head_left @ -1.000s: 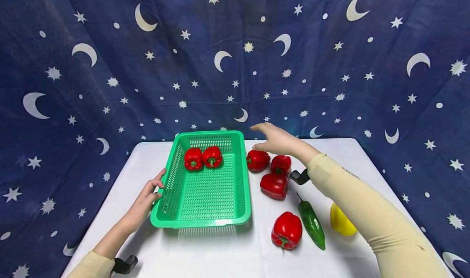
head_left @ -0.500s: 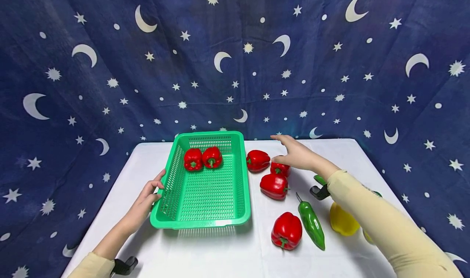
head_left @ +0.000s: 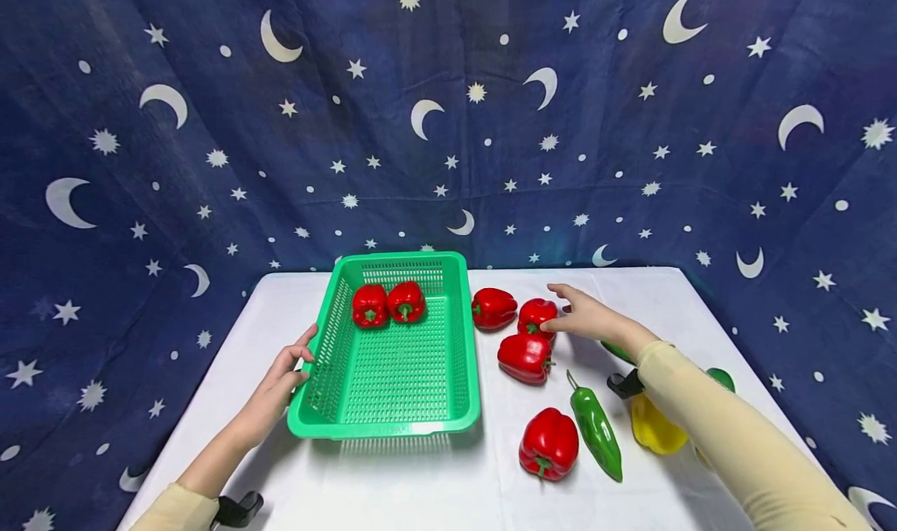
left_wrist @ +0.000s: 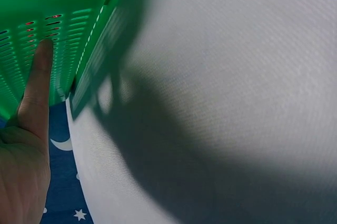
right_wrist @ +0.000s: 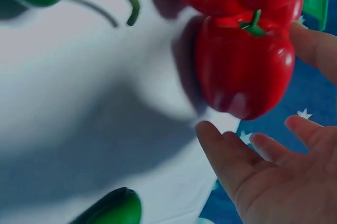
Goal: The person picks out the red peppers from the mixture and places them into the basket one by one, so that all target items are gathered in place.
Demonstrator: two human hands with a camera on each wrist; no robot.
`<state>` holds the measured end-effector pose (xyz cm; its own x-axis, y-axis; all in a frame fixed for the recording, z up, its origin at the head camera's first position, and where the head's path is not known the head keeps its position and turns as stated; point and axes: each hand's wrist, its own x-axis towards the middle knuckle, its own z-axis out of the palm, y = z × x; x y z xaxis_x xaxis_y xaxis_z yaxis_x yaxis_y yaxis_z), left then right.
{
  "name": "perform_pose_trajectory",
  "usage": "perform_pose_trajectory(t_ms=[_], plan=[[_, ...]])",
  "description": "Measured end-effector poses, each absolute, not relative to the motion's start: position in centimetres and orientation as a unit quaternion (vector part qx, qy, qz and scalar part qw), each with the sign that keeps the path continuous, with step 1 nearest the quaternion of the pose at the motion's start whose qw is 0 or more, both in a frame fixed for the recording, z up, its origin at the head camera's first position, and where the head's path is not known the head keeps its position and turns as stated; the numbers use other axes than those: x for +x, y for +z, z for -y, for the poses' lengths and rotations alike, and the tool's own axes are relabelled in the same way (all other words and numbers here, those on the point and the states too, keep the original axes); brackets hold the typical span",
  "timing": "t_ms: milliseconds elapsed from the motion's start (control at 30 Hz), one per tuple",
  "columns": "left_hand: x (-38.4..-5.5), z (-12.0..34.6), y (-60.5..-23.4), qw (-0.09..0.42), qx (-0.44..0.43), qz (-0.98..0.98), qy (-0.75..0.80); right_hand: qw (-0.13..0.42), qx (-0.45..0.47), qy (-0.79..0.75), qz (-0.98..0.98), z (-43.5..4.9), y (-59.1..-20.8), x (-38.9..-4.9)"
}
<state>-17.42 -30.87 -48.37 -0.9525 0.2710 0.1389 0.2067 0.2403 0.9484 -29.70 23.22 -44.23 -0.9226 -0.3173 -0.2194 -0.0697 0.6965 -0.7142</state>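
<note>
1. Two red peppers [head_left: 370, 307] lie side by side inside the green basket [head_left: 384, 428], left of the frame's centre.
2. The left hand [head_left: 276, 379], lower left, rests its loosely extended fingers against the basket's left side.
3. Right of centre, the right hand [head_left: 587, 317] spreads thumb and fingers wide about the nearest red pepper [head_left: 536, 311]; I cannot tell whether they touch.
4. Near that pepper lie an upper red pepper [head_left: 494, 308] and a lower red pepper [head_left: 524, 358].
5. Toward the lower right: a front red pepper [head_left: 550, 442], a long green pepper [head_left: 596, 434] and a partly hidden yellow pepper [head_left: 655, 426].
</note>
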Motion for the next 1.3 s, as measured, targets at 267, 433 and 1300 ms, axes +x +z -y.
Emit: perform_pose_trajectory(t_ms=[267, 433, 1300], plan=[[-17.4, 30.8, -48.4, 0.021, 0.160, -0.786, 0.597, 0.188, -0.086, -0.411, -0.888, -23.7, -45.2, -29.7], [-17.3, 30.7, -48.3, 0.020, 0.159, -0.786, 0.597, 0.194, -0.085, -0.430, -0.878, -23.6, -45.3, -29.7], [-17.5, 31.0, -48.4, 0.027, 0.152, -0.792, 0.591, 0.185, -0.072, -0.416, -0.887, -24.9, -45.8, -31.3]])
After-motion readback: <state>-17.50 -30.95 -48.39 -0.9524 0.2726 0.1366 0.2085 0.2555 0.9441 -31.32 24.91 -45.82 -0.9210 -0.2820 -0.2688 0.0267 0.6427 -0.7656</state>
